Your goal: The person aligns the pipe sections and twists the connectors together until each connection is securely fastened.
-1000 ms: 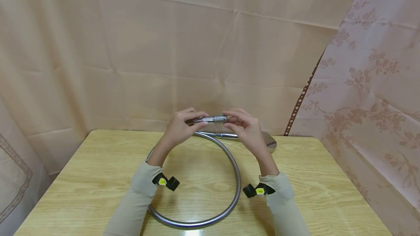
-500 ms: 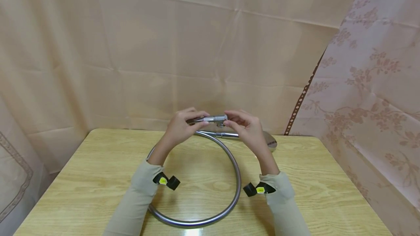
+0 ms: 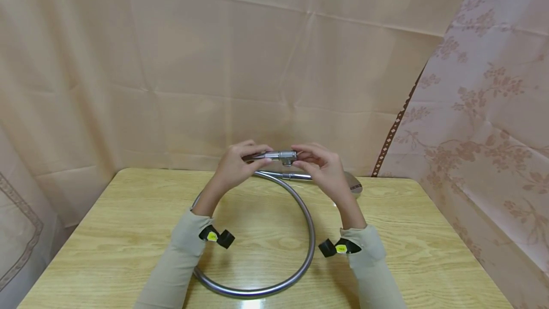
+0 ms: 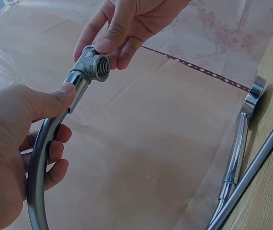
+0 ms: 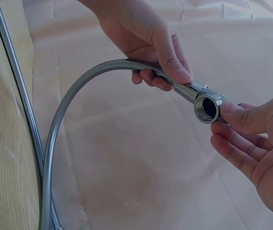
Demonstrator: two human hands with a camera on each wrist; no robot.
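My left hand (image 3: pixel 237 169) grips the end of a silver shower hose (image 3: pixel 310 232), its fingers curled round the hose just behind the smooth end nut (image 4: pixel 80 86). A metal tee fitting (image 3: pixel 288 157) sits on that end. Its threaded side opening (image 5: pixel 206 109) faces down towards the table in the head view. Thumb and fingertips of my right hand (image 3: pixel 322 169) pinch the tee's far end, partly hiding it. Both hands hold these parts raised above the back of the table. How far the tee is screwed on, I cannot tell.
Behind my right hand a chrome shower head (image 3: pixel 355 186) lies on the wooden table (image 3: pixel 141 232), its handle (image 4: pixel 234 155) joined to the hose. The hose makes a wide loop between my forearms. A beige cloth (image 3: pixel 257 61) hangs behind the table's back edge.
The tee has turned about the hose's axis: its side opening, not visible a second ago, now points down. My right fingers have shifted slightly on it; the left hand has stayed in place.
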